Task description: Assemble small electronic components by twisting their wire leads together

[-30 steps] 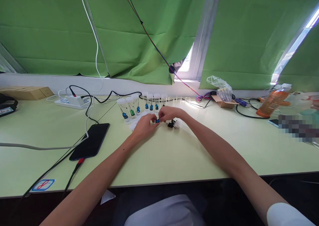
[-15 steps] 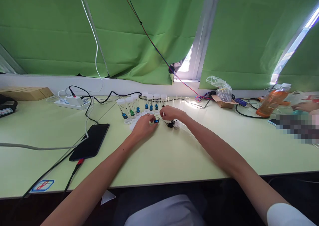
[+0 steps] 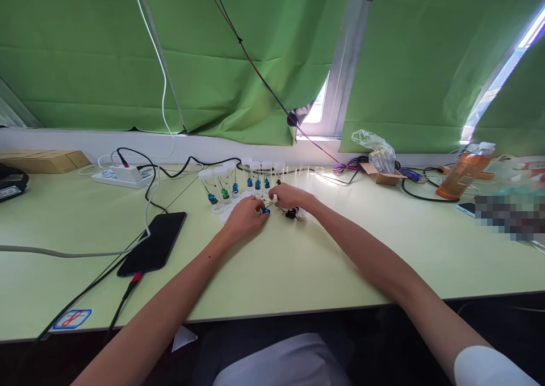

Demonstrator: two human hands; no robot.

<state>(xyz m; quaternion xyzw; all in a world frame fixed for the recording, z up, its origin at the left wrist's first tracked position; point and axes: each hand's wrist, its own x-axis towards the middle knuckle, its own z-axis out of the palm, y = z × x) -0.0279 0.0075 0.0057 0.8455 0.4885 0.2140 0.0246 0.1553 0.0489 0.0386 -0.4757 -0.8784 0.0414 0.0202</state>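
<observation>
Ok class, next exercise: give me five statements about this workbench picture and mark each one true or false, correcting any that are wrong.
1. The left hand has its fingertips at a small blue part. True.
2. The black phone lies to the right of both hands. False: the black phone lies to the left of them.
3. White-capped tubes stand beyond the left hand. True.
4. The right hand is touching the bottle. False: the right hand is near the left hand, well apart from the bottle.
5. A green curtain hangs behind the table. True.
</observation>
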